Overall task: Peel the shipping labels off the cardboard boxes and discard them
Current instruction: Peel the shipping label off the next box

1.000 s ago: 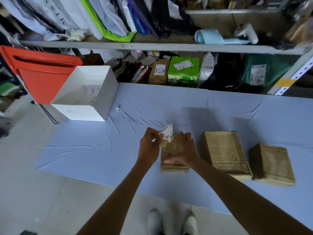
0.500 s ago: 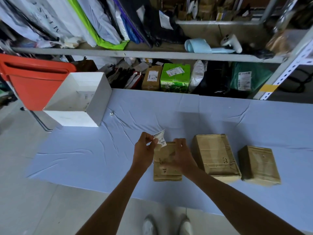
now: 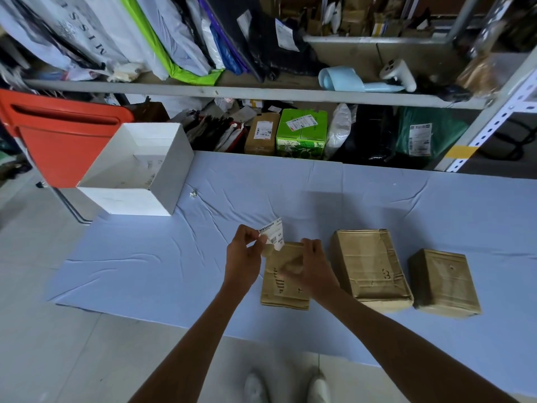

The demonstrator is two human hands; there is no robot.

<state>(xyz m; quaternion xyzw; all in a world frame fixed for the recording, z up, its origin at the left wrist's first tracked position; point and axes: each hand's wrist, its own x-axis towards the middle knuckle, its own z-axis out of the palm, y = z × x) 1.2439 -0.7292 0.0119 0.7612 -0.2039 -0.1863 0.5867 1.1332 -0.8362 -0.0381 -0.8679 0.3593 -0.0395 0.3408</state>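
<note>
left hand sits at about 6 o'clock of the frame centre, thumb and fingertips pinched together on the lower left edge of a white shipping label. label stands up off the cloth, printed side facing the camera, barcode and black text visible. its bottom corner looks like it may still be stuck to the top left corner of the small cardboard box, hard to tell, fingers cover that spot. right hand lies flat on top of that same box, fingers pressed down and slightly curled along its upper edge, thumb across the lid, no pinch.

small box lies on the blue cloth right under both hands, dark printed marks on its top. at its 3 o'clock, just beside it but apart, a bigger taped cardboard box with a "3" written on it. further at 3 o'clock a third cardboard box, near the second, not touching.

open white box at 10 o'clock of the hands, well apart, on the cloth's far left corner. orange chair behind it at 9 o'clock. tiny white scrap on the cloth just right of the white box. shelf unit at 12 o'clock packed with bags and parcels, including a green box. two white shoes at 6 o'clock on the floor.
</note>
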